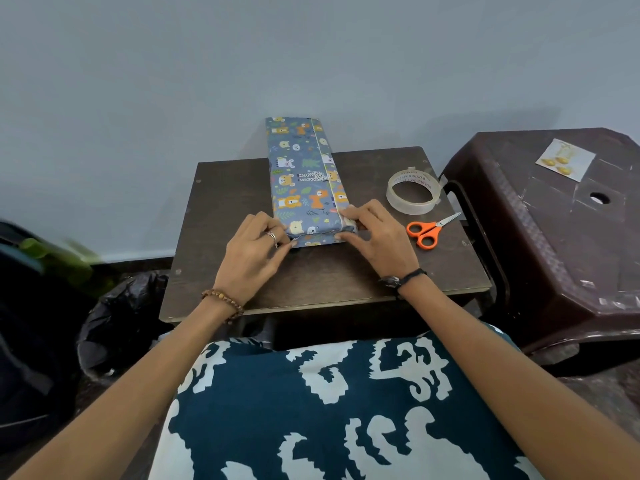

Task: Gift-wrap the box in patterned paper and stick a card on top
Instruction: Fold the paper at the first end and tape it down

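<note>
A long box wrapped in blue paper with bear and leaf prints (303,174) lies lengthwise on the small dark wooden table (221,202), its far end past the table's back edge. A seam runs along its right side. My left hand (254,249) pinches the paper's near left corner. My right hand (375,237) holds the near right corner, fingers curled over the paper's end flap. A small card with gold shapes (565,160) lies on the brown plastic stool (554,254) at the right.
A roll of clear tape (414,192) and orange-handled scissors (429,230) sit on the table right of the box. A black plastic bag (121,317) and dark items lie on the floor at the left. A patterned cushion (329,410) covers my lap.
</note>
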